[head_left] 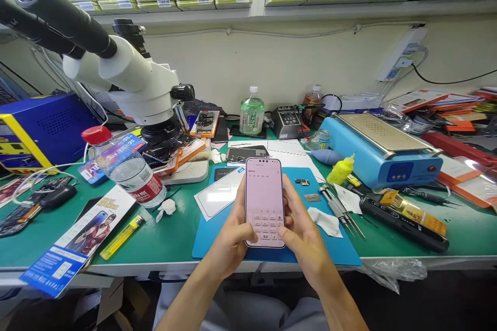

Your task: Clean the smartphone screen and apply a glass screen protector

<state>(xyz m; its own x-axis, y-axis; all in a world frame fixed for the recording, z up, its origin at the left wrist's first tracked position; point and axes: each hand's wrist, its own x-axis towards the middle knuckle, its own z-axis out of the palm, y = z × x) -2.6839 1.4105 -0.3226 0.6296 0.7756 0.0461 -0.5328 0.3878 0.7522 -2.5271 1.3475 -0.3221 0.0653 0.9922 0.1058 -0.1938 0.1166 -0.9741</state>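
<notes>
A smartphone [264, 191] is held upright between both hands above the front of the blue mat [217, 240]. Its lit pinkish screen shows a keypad in the lower part and a few small characters near the top. My left hand [235, 232] wraps the phone's left edge, with the thumb over the lower left keys. Around the right edge curls my right hand [305, 235], its thumb at the lower right keys. The fingers behind the phone are mostly hidden. Behind the phone lies a white-bordered sheet [219, 196], and small metal parts [303, 182] rest to its right.
On the left stand a microscope [135, 83] and a water bottle [132, 178] with a red cap. A blue heating machine [376, 152], a yellow squeeze bottle [341, 169], tweezers [344, 212] and a black electric tool [404, 225] are on the right. A green bottle [252, 114] stands at the back.
</notes>
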